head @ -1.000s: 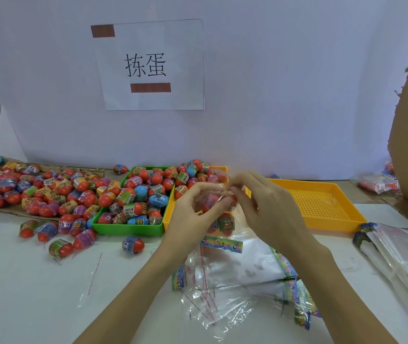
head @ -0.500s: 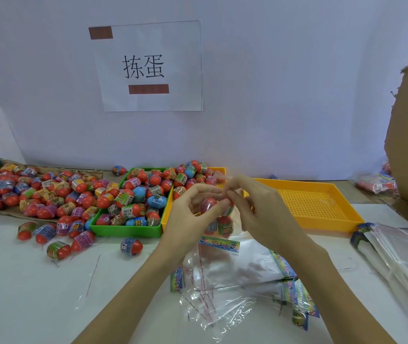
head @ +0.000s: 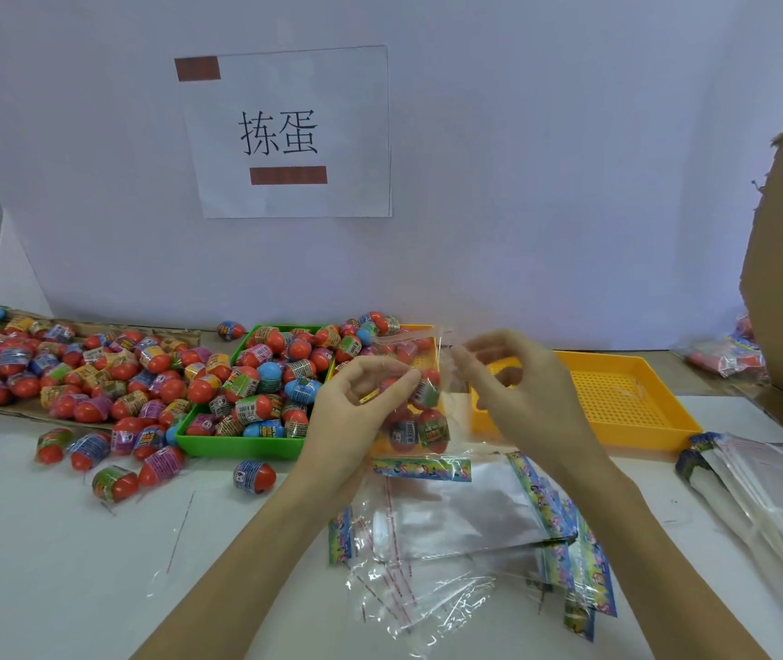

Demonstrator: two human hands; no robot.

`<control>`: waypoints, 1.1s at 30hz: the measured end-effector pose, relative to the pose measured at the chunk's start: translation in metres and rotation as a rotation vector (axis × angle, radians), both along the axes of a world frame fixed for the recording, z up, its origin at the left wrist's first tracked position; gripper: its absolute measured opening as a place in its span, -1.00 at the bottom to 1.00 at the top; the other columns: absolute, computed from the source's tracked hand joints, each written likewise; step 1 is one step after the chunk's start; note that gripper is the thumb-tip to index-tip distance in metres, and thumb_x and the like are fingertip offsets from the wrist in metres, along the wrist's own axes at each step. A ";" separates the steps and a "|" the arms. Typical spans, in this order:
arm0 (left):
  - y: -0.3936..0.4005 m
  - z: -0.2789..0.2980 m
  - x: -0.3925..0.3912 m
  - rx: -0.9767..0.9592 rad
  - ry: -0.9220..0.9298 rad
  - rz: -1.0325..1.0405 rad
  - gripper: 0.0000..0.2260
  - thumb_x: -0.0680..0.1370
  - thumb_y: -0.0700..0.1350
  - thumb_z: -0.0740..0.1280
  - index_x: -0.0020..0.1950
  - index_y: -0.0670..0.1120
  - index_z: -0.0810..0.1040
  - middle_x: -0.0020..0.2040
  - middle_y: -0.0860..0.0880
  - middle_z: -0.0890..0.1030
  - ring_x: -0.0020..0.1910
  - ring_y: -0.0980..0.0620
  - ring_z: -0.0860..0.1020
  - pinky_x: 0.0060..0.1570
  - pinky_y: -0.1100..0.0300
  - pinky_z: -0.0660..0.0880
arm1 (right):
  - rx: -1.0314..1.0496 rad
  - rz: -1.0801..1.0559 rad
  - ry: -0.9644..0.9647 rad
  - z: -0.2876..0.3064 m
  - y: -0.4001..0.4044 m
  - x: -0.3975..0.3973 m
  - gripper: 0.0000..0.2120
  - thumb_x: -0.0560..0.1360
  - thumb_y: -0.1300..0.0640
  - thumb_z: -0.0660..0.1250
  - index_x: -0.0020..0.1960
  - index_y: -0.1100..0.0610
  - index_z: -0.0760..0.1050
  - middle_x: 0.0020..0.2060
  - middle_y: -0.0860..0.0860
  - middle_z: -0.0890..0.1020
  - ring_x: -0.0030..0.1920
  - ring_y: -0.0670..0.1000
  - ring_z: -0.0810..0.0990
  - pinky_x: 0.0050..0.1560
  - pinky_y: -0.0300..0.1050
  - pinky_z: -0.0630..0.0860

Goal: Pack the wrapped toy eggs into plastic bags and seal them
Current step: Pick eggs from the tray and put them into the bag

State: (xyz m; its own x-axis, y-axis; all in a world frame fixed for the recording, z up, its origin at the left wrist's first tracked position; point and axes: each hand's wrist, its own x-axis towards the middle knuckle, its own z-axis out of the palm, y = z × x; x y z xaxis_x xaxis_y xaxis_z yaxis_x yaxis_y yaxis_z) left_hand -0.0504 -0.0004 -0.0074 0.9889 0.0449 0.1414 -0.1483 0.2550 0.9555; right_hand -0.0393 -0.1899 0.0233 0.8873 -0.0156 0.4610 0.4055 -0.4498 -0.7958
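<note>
My right hand (head: 518, 388) has drawn aside, apparently peeling a seal strip; my left hand (head: 356, 412) pinches the clear egg-filled plastic bag (head: 416, 402) upright, so nothing spills.

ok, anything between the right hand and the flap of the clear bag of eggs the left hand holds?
Nothing visible. The right hand is already pinching the flap of the clear plastic bag of wrapped toy eggs, which the left hand grips.
</note>
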 end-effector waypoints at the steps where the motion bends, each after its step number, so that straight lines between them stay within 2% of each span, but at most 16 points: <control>1: 0.000 0.000 0.000 0.017 -0.008 0.005 -0.69 0.45 -0.05 0.58 0.12 -0.15 0.69 0.09 -0.14 0.74 0.07 -0.13 0.73 -0.03 0.01 0.69 | 0.029 0.068 0.106 0.000 0.000 0.000 -0.73 0.48 -0.24 0.44 0.00 -0.06 0.65 -0.15 -0.13 0.69 -0.29 -0.07 0.65 -0.32 -0.27 0.49; 2: 0.000 0.000 -0.001 0.044 -0.019 0.011 -0.68 0.44 -0.05 0.58 0.11 -0.16 0.68 0.08 -0.13 0.74 0.07 -0.14 0.72 0.01 -0.03 0.68 | 0.041 0.123 0.167 -0.002 0.001 0.000 -0.72 0.46 -0.24 0.46 -0.02 -0.05 0.68 -0.17 -0.12 0.71 -0.28 -0.08 0.66 -0.32 -0.29 0.50; 5: -0.001 -0.001 -0.001 0.079 -0.014 0.007 -0.66 0.44 -0.02 0.59 0.12 -0.16 0.69 0.09 -0.12 0.74 0.14 -0.17 0.71 0.15 -0.12 0.66 | 0.111 0.184 0.189 -0.004 0.006 -0.001 -0.84 0.49 -0.07 0.53 -0.11 0.02 0.70 -0.26 -0.06 0.70 -0.28 -0.10 0.63 -0.33 -0.26 0.52; 8: 0.000 0.003 0.000 0.013 0.028 -0.059 -0.63 0.49 0.05 0.52 0.19 -0.14 0.68 0.12 -0.12 0.75 0.07 -0.06 0.71 0.20 -0.01 0.66 | 0.167 0.160 0.173 -0.005 0.005 0.000 -0.91 0.55 0.05 0.49 -0.10 0.04 0.71 -0.26 -0.08 0.70 -0.27 -0.11 0.62 -0.34 -0.26 0.51; 11: 0.003 0.004 0.000 -0.019 0.033 -0.051 -0.70 0.59 -0.03 0.45 0.23 -0.18 0.66 0.15 -0.13 0.75 0.14 -0.09 0.70 0.24 -0.03 0.61 | 0.223 0.142 0.198 -0.005 0.002 -0.001 -0.87 0.58 0.05 0.46 -0.10 0.06 0.73 -0.26 -0.04 0.70 -0.21 -0.07 0.63 -0.30 -0.27 0.54; 13: 0.004 0.003 0.001 -0.068 0.043 -0.022 -0.76 0.61 -0.11 0.44 0.21 -0.21 0.66 0.13 -0.15 0.75 0.15 -0.08 0.71 0.16 0.04 0.64 | 0.255 0.130 0.252 -0.004 0.001 -0.002 -0.85 0.57 0.02 0.46 -0.10 0.06 0.73 -0.21 -0.02 0.72 -0.13 -0.04 0.67 -0.25 -0.26 0.56; 16: 0.004 0.002 0.000 -0.134 0.087 -0.021 -0.86 0.59 -0.15 0.46 0.10 -0.18 0.71 0.10 -0.16 0.75 0.04 -0.02 0.72 0.00 0.16 0.66 | 0.334 0.159 0.383 -0.002 -0.001 -0.003 -0.85 0.56 0.00 0.46 -0.05 0.07 0.73 -0.14 -0.03 0.76 -0.06 -0.04 0.71 -0.15 -0.20 0.55; 18: 0.003 0.002 0.000 -0.096 0.104 -0.014 -0.93 0.59 -0.14 0.47 0.01 -0.13 0.70 0.08 -0.18 0.75 -0.04 0.00 0.70 -0.04 0.13 0.64 | 0.356 0.142 0.389 0.000 0.000 -0.005 -0.89 0.57 0.02 0.46 0.02 0.04 0.70 -0.11 -0.02 0.76 -0.05 0.00 0.72 -0.15 -0.16 0.59; 20: 0.003 0.002 0.000 -0.044 0.094 0.006 -0.93 0.61 -0.13 0.45 -0.01 -0.13 0.66 0.03 -0.19 0.75 -0.07 -0.02 0.71 -0.04 0.04 0.64 | 0.306 0.013 0.260 0.000 0.006 -0.006 -0.85 0.56 0.04 0.48 0.11 0.00 0.60 -0.10 -0.05 0.72 -0.08 -0.05 0.69 -0.21 -0.23 0.60; 23: 0.002 0.003 -0.001 0.052 0.033 0.034 -0.82 0.64 -0.09 0.41 0.06 -0.22 0.65 0.01 -0.17 0.76 0.01 -0.12 0.74 0.07 -0.07 0.67 | 0.174 -0.094 -0.122 0.000 0.020 -0.012 -0.79 0.53 0.11 0.51 0.07 0.03 0.49 -0.13 -0.08 0.64 -0.14 -0.12 0.62 -0.21 -0.35 0.50; 25: 0.001 0.003 -0.002 0.104 -0.004 0.044 -0.81 0.64 -0.09 0.41 0.06 -0.22 0.67 -0.02 -0.16 0.76 0.03 -0.14 0.74 0.16 -0.13 0.65 | -0.053 -0.084 -0.384 -0.003 0.027 -0.015 -0.87 0.54 0.16 0.49 0.02 0.06 0.55 -0.10 -0.06 0.61 -0.11 -0.10 0.56 -0.11 -0.36 0.44; 27: 0.000 0.003 -0.004 0.142 -0.036 0.058 -0.84 0.64 -0.08 0.42 0.04 -0.17 0.69 -0.04 -0.14 0.76 0.03 -0.13 0.73 0.20 -0.15 0.64 | -0.258 -0.092 -0.558 -0.008 0.032 -0.015 -0.93 0.56 0.17 0.47 0.03 0.12 0.64 -0.06 -0.01 0.61 -0.03 -0.04 0.53 0.00 -0.31 0.44; 30: -0.003 0.001 -0.005 0.190 -0.096 0.077 -0.87 0.63 -0.09 0.43 0.14 -0.08 0.70 -0.01 -0.10 0.76 0.06 -0.07 0.74 0.17 -0.10 0.65 | -0.369 -0.070 -0.588 -0.016 0.036 -0.012 -0.88 0.57 0.20 0.47 0.10 0.15 0.69 -0.03 0.04 0.64 0.01 0.05 0.56 0.07 -0.17 0.51; 33: -0.003 -0.001 -0.006 0.240 -0.170 0.098 -0.87 0.65 -0.17 0.41 0.15 -0.02 0.72 -0.02 -0.03 0.77 0.02 0.02 0.75 0.05 0.11 0.68 | -0.396 -0.079 -0.584 -0.021 0.034 -0.009 -0.85 0.59 0.19 0.45 0.15 0.14 0.69 -0.02 0.05 0.65 0.03 0.06 0.58 0.07 -0.07 0.58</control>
